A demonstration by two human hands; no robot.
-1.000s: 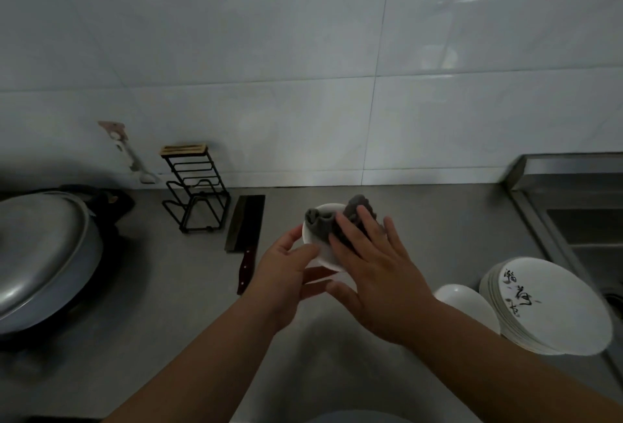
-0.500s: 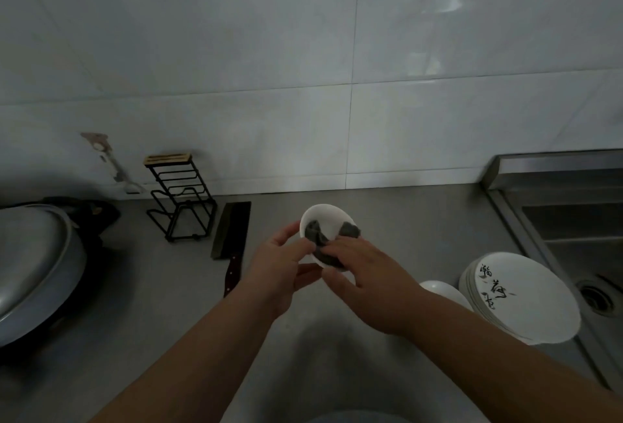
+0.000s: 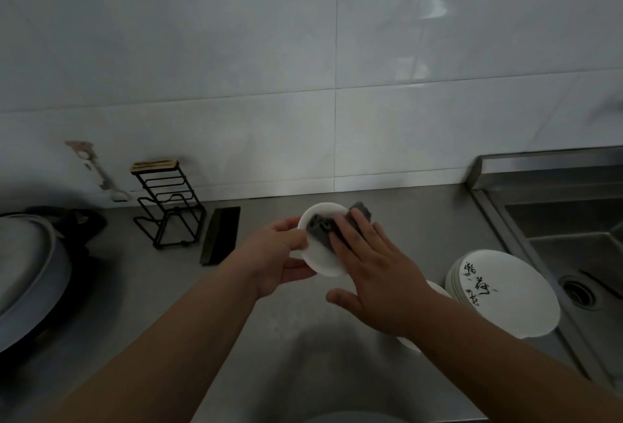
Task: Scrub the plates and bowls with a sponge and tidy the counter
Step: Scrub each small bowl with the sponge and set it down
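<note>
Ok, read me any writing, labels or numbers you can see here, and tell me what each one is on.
On the top plate of the stack: a column of black brush-style characters, too stylised and blurred to read.
On the small dish, sponge, cleaver and wire rack: no text visible.
No labels, brands or numbers show anywhere else.

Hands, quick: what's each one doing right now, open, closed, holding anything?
Left hand: closed on the small white dish, gripping its rim.
Right hand: open, straight fingers pressing the grey sponge into the dish.
</note>
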